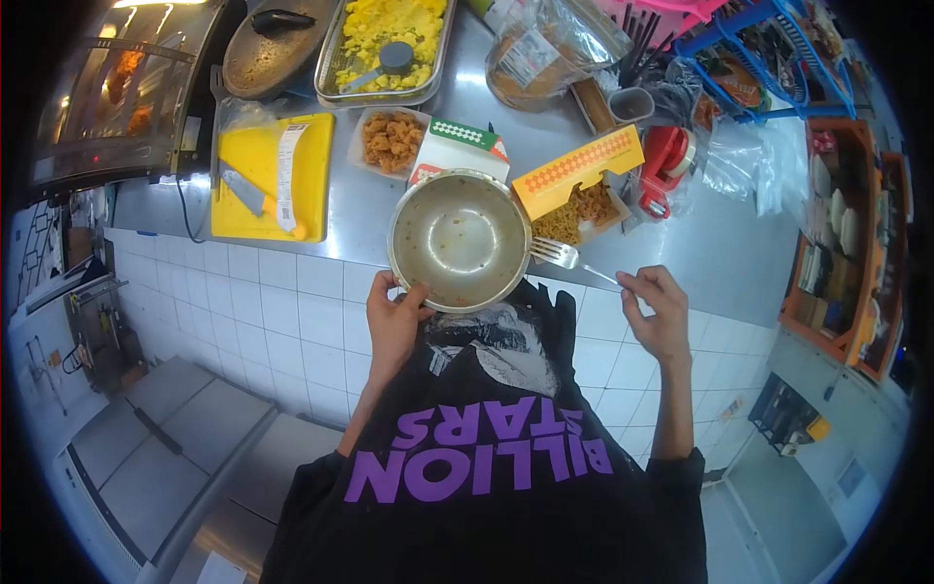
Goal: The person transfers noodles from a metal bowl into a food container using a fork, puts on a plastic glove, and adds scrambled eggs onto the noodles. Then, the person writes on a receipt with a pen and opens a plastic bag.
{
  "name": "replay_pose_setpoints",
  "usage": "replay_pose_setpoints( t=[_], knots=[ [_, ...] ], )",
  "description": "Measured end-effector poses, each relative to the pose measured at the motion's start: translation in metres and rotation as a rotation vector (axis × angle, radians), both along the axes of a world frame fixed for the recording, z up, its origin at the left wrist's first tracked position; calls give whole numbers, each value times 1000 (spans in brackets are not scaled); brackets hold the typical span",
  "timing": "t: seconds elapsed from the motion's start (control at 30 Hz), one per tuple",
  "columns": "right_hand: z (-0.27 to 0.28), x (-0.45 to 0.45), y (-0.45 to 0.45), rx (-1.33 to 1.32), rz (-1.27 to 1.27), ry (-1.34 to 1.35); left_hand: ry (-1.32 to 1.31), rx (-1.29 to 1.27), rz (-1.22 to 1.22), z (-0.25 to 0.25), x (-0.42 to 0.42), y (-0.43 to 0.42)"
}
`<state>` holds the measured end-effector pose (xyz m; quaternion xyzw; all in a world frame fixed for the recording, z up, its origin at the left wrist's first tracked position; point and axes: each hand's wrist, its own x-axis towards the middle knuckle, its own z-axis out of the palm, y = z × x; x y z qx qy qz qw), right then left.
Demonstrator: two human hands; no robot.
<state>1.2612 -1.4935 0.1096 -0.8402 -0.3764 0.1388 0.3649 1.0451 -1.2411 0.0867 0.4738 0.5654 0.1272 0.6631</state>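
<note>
A steel mixing bowl (461, 238) with smears inside is tilted at the counter's front edge. My left hand (397, 316) grips its near rim, thumb over the lip. My right hand (657, 310) pinches the handle end of a fork (569, 257), whose tines are beside the bowl's right side. Behind the fork, an open takeaway box (580, 177) with a yellow patterned lid holds yellowish rice (556, 226) and brown pieces. Just beyond the bowl stands a white, green and red box (461, 146). A tub of fried pieces (391, 141) sits to its left.
On the left, a knife (243, 193) and a paper slip (288, 175) lie on a yellow cutting board (313, 156). A tray of yellow food (387, 44) stands behind. At right are a red tape dispenser (664, 161) and a blue basket (754, 54).
</note>
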Motion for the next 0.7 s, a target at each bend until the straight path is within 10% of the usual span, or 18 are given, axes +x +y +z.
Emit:
replay_pose_setpoints(
  t=[0.7],
  knots=[
    [-67, -13, -13, 123, -66, -90, 66, 48, 31, -14, 1, -29]
  ],
)
